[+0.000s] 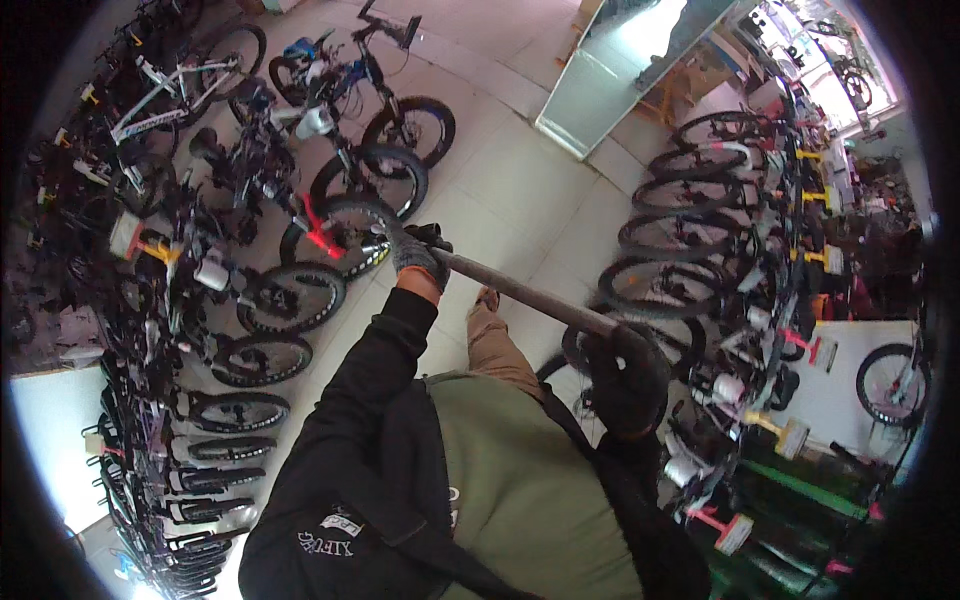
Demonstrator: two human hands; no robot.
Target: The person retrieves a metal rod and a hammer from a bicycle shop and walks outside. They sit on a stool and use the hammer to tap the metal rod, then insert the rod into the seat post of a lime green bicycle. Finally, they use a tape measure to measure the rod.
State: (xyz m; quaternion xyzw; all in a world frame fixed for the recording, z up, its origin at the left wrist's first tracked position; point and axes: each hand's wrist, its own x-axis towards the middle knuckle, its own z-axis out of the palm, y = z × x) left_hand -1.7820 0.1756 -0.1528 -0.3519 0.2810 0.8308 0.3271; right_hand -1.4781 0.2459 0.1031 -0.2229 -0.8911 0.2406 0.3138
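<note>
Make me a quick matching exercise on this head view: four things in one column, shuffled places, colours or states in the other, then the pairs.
Things:
1. Pole
2. Jacket
3. Trouser leg
4. Large rectangular panel

Places, colours, states:
A. Tan
B. Near the picture's top edge
C. Held by the left grip and the right grip
D. Black

Pairs: 1-C, 2-D, 3-A, 4-B
</note>
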